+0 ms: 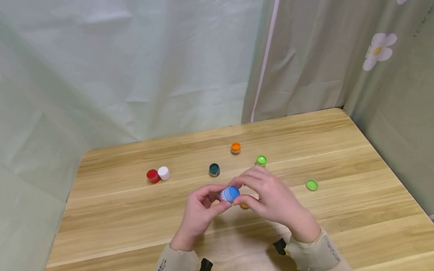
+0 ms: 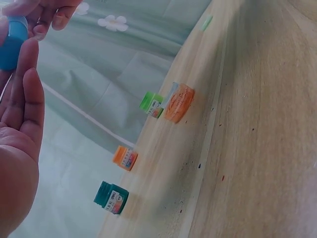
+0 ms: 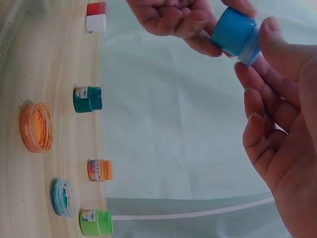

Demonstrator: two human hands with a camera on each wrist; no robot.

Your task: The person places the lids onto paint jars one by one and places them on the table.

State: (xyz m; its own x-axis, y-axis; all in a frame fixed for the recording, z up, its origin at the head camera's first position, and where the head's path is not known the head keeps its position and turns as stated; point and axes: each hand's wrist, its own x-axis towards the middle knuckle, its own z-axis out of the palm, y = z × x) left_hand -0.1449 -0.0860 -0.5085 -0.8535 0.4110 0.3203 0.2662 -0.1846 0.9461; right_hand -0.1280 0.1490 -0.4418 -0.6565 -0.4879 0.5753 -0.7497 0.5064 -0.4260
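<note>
A small blue jar [image 1: 230,194] is held above the table between both hands; it shows in the left wrist view [image 2: 13,44] and the right wrist view [image 3: 235,32]. My left hand [image 1: 200,210] grips the jar's body, thumb on the near side. The right hand [image 1: 269,195] pinches the jar's other end between thumb and fingers. Below the hands lies an orange lid [image 3: 37,127], partly hidden in the head view. Beside it in the right wrist view is a lid with teal paint inside [image 3: 64,198].
Beyond the hands stand a dark green jar [image 1: 214,169], an orange jar [image 1: 236,148] and a light green jar [image 1: 261,160]. A red jar [image 1: 153,176] touches a white one [image 1: 164,173] at the left. A green lid [image 1: 312,185] lies right on the wooden table [image 1: 129,222].
</note>
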